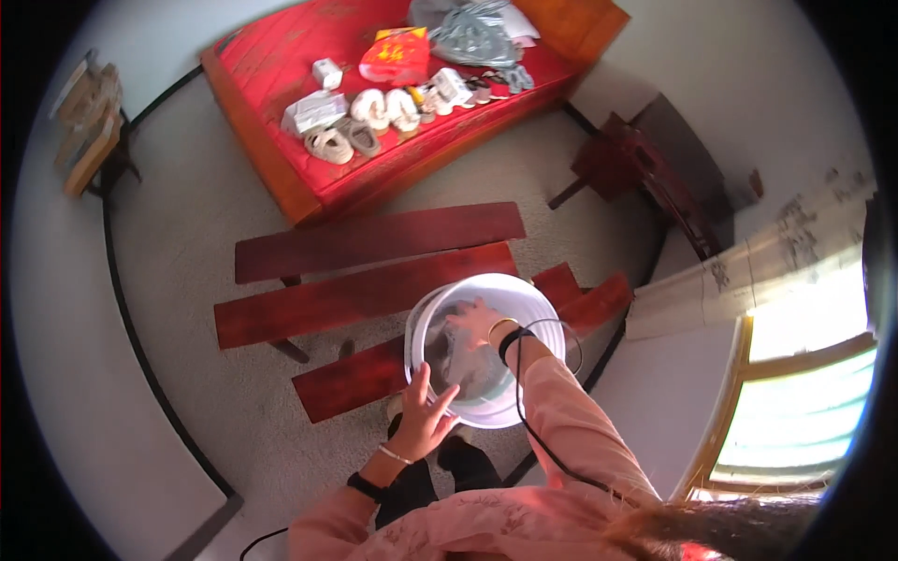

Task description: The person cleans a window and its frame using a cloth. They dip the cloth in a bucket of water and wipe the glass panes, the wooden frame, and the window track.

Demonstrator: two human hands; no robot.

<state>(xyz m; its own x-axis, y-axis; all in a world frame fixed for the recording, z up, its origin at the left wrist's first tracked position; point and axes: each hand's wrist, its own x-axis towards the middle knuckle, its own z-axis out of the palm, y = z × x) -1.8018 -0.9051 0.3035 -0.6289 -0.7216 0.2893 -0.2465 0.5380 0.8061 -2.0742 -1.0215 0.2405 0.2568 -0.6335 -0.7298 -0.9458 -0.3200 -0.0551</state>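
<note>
A white round bucket (528, 297) stands in front of me, seemingly on the dark red benches. Inside lies greyish, murky content (465, 366); whether it is water, cloth or both I cannot tell. My right hand (474, 323) reaches into the bucket with its fingers spread over the grey content, and nothing shows in its grip. Beside the bucket's near left rim is my left hand (426, 416), thumb and fingers apart, holding nothing. A dark cable (529, 421) runs along my right forearm and loops by the bucket.
Several dark red benches (374, 234) stand on the grey floor. Beyond is a red-covered bed (271, 75) bearing slippers (330, 144), a white box (327, 73), a red bag (397, 56) and grey plastic bags (472, 35). Dark wooden furniture (645, 168) and a curtained window (786, 411) are at right.
</note>
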